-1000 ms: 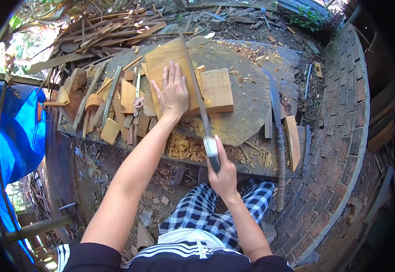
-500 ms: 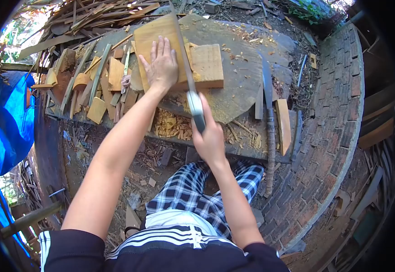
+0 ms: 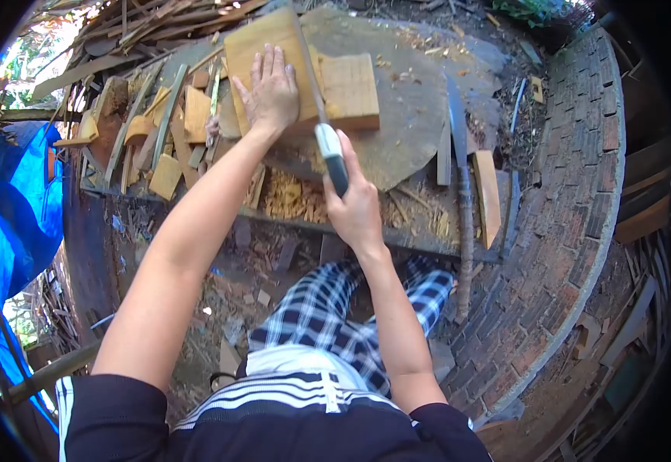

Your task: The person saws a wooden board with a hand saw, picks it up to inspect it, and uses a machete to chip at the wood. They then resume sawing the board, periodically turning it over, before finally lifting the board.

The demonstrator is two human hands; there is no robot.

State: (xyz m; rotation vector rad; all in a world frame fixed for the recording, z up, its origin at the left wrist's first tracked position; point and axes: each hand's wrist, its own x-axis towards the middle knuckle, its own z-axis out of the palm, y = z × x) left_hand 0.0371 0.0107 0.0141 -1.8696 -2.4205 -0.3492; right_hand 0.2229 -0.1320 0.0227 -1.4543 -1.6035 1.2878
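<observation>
Both your hands are on the work. Nearest you, your right hand (image 3: pixel 357 209) is wrapped tight round the handsaw (image 3: pixel 328 150) handle, and the blade runs away from that grip. Beyond, your left hand (image 3: pixel 272 91) lies flat with fingers spread, pressing the wooden board (image 3: pixel 258 35) left of the blade. A squared block (image 3: pixel 353 86) sits to its right.

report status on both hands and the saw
Left hand flat on the board. Right hand shut on the saw handle, blade running between board and wood block. Offcuts piled left of the board, clear of the blade.
</observation>
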